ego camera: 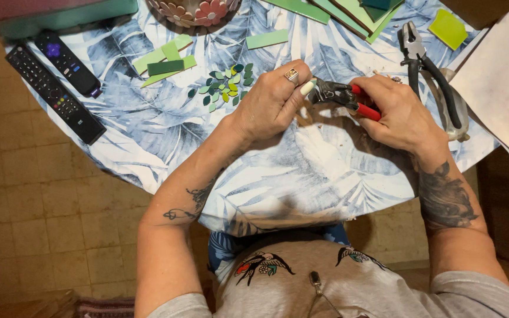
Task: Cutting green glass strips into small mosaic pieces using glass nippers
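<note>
Right hand grips red-handled nippers; left hand pinches something too small to tell at their tip. Green leaf-shaped chips lie just beside, on a leaf-print tablecloth.

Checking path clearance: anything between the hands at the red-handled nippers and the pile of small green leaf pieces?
Nothing visible. The left hand and right hand meet at the red-handled nippers; only bare tablecloth lies between them and the leaf pieces, which sit beside the left hand.

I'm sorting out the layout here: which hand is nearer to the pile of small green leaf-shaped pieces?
Left. The left hand sits just right of the leaf pieces; the right hand, gripping red-handled nippers, is farther away.
</note>
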